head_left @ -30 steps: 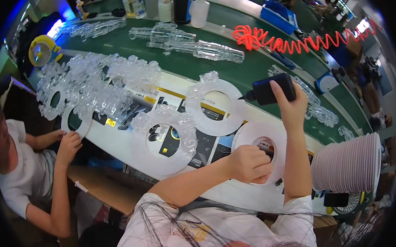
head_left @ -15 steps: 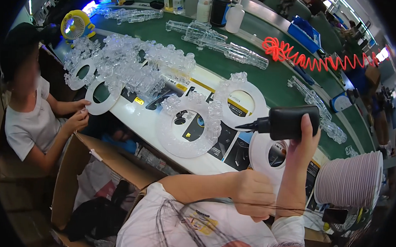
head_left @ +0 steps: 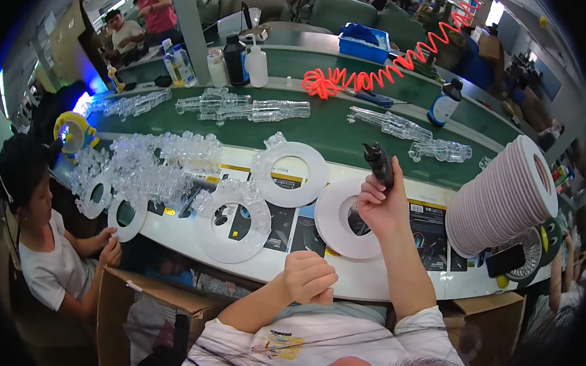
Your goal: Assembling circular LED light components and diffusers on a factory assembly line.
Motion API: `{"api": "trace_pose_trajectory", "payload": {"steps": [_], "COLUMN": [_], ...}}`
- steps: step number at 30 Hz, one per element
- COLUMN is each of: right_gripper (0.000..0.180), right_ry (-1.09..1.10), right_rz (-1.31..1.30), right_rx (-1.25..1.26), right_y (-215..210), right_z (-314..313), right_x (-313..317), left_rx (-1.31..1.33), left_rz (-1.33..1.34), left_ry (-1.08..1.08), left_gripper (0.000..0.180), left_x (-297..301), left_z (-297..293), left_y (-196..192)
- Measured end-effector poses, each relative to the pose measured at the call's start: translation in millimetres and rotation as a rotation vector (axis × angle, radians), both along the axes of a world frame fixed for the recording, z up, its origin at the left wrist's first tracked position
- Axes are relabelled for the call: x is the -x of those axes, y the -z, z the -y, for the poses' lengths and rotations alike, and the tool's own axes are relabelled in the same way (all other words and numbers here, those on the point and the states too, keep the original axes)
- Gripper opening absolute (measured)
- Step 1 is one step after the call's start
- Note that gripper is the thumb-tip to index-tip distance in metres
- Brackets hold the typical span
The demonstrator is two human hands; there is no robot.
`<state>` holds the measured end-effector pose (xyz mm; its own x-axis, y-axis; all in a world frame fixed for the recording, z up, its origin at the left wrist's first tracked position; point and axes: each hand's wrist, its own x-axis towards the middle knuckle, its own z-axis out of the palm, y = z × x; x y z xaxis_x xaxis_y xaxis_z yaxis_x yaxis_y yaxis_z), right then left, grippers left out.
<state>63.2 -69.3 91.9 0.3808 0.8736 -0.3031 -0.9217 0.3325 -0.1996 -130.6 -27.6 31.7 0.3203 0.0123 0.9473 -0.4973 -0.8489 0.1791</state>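
Note:
My right hand (head_left: 386,204) grips a black squeeze bottle (head_left: 378,166) with a narrow dark nozzle at its upper end. The bottle is raised above the table and looks foreshortened. In front of my chest my left hand (head_left: 309,278) is closed in a fist; anything inside it is hidden. Behind the right hand lies a stack of flat white rings (head_left: 329,232). Left of it, one white ring (head_left: 311,192) has a clear plastic piece at its upper left edge. A nearer white ring (head_left: 258,242) carries several clear pieces along its far rim.
Clear plastic parts (head_left: 154,169) are heaped at the left, where a person (head_left: 54,256) holds another white ring (head_left: 131,227). A large spool of pale tubing (head_left: 494,200) stands at the right. Bottles (head_left: 256,65) and a red coiled hose (head_left: 321,83) are at the back.
My view has swung to the right. The squeeze bottle has turned from lying sideways, nozzle to the left, to nozzle up. My left fist has moved apart from the right forearm.

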Motion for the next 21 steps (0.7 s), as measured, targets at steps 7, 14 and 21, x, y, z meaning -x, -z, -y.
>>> {"api": "trace_pose_trajectory", "payload": {"steps": [7, 14, 21], "right_gripper": [0.036, 0.032, 0.028], "right_ry": [0.073, 0.301, 0.379], "right_rz": [-0.073, 0.263, 1.531], "right_rx": [-0.13, -0.012, 0.504], "right_y": [11.2, 24.2, 16.5], "right_z": [52.2, 83.0, 97.2], "right_x": [-42.4, -70.1, -35.5], "left_rx": [-0.003, 0.011, 0.247], "left_rz": [-0.033, -0.11, -0.24], "left_ry": [-0.088, -0.368, -0.48], "left_gripper": [0.013, 0.007, 0.018], "left_x": [-6.0, 2.0, 26.4], "left_z": [8.5, -3.8, -10.8], "left_y": [3.9, 27.5, 67.0]}}
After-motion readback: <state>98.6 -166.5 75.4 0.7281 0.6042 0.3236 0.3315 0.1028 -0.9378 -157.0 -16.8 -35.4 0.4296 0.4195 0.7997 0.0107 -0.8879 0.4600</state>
